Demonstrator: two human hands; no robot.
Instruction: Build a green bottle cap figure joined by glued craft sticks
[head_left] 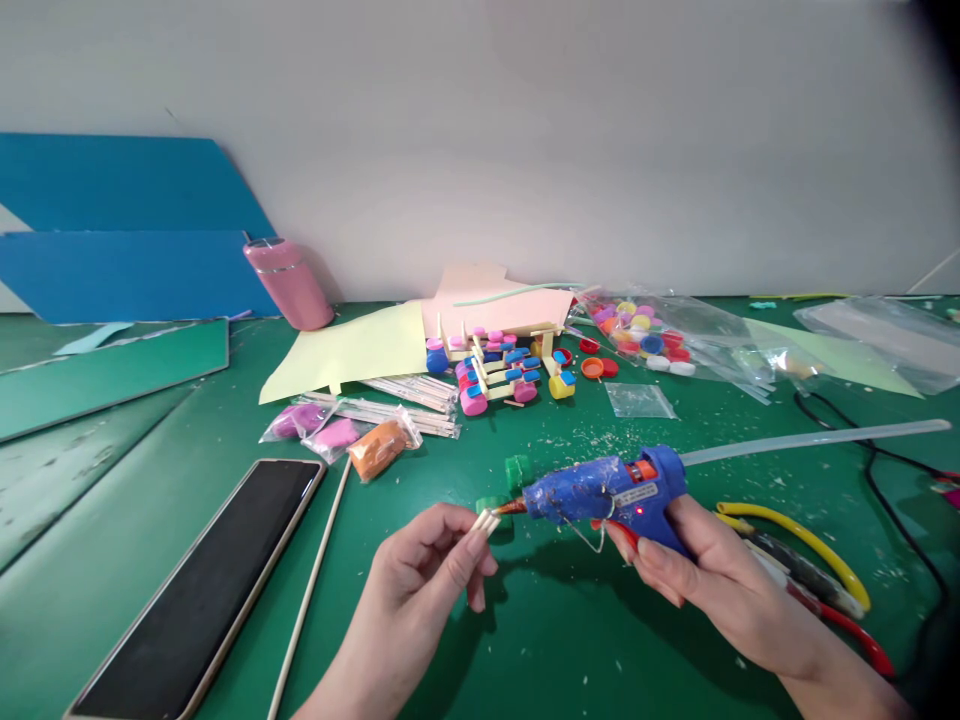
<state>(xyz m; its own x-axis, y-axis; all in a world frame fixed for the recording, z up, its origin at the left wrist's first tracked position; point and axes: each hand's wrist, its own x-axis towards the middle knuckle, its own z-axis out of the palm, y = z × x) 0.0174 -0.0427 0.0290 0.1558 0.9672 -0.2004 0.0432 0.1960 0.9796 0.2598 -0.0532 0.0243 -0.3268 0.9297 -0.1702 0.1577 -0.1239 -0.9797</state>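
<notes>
Between the thumb and fingers of my left hand [431,575] is a small bundle of short wooden sticks [487,521], their ends pointing up and right. My right hand [720,580] is wrapped round the handle of a blue glue gun [600,490], with fingers by its red trigger. The nozzle tip is at the stick ends; I cannot tell whether it touches them. A small red light shows on the gun, and a long clear glue stick [817,441] sticks out of its back. Just behind the nozzle lie green bottle caps [517,470], partly hidden.
A phone [202,590] and a long thin stick [311,590] lie to the left. Further back are wrapped clay packs [379,447], small stick-and-cap models [499,375], a bag of coloured caps [645,330] and a pink tumbler [289,285]. Pliers [795,540] and a black cable [892,500] are at right.
</notes>
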